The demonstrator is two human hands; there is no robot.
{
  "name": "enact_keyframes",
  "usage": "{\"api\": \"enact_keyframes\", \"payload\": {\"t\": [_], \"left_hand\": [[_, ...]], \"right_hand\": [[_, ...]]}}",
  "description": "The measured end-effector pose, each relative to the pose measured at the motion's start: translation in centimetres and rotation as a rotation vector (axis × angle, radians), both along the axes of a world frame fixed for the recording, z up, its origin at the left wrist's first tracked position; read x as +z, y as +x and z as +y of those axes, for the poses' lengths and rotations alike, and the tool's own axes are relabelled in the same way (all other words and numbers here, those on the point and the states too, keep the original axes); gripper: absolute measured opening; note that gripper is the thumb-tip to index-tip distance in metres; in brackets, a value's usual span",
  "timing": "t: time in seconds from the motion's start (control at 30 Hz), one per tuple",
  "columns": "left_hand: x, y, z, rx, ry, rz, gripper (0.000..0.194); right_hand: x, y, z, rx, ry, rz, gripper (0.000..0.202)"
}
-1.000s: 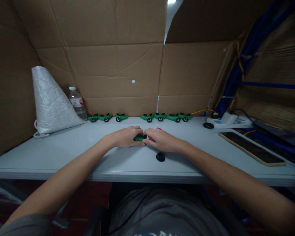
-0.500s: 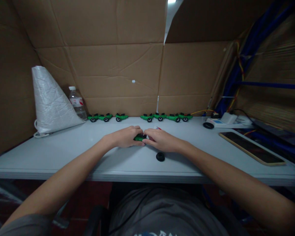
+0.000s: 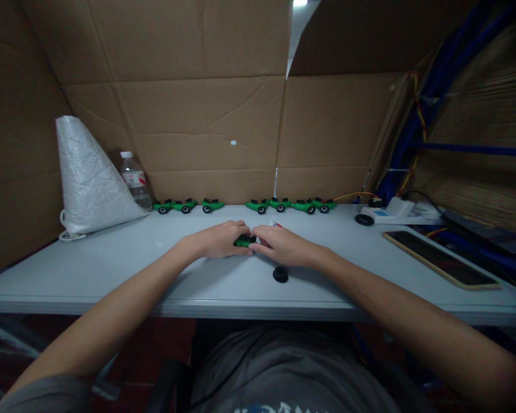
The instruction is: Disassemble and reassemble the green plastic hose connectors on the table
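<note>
Both my hands meet over the middle of the table (image 3: 124,269). My left hand (image 3: 223,238) is closed around a green toy car (image 3: 243,242), most of which its fingers hide. Touching the car's right end, my right hand (image 3: 281,244) is closed in a pinch. A small piece with a bit of red (image 3: 277,225) shows behind that hand; I cannot make out what it is. Just below my right hand a black toy wheel (image 3: 280,275) lies flat on the white surface.
Several green toy cars (image 3: 279,204) stand along the back edge. At the left are a silvery wrapped bundle (image 3: 90,178) and a water bottle (image 3: 134,182). To the right lie a black disc (image 3: 364,219), a power strip (image 3: 382,215) and a phone (image 3: 441,259). Cardboard walls (image 3: 206,115) enclose the table.
</note>
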State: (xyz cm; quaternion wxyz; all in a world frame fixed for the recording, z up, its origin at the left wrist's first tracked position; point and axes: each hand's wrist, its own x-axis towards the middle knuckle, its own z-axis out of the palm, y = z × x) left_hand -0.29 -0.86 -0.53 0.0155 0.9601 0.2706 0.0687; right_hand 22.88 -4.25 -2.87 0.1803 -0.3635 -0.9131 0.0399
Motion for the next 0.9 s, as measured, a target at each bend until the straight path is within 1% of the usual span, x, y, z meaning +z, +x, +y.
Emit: {"api": "enact_keyframes", "payload": {"t": [0.33, 0.53, 0.7, 0.9], "left_hand": [[-0.03, 0.00, 0.06, -0.006, 0.004, 0.003, 0.046], [0.01, 0.02, 0.08, -0.005, -0.003, 0.006, 0.046], [0.07, 0.04, 0.03, -0.007, -0.006, 0.003, 0.046], [0.26, 0.09, -0.05, 0.004, -0.014, 0.016, 0.046]], "right_hand": [[-0.04, 0.06, -0.04, 0.009, 0.011, 0.010, 0.018], [-0.09, 0.12, 0.08, 0.037, 0.005, 0.020, 0.017], [-0.03, 0.10, 0.00, 0.029, 0.006, 0.015, 0.017], [-0.32, 0.20, 0.28, 0.035, 0.005, 0.016, 0.017]]}}
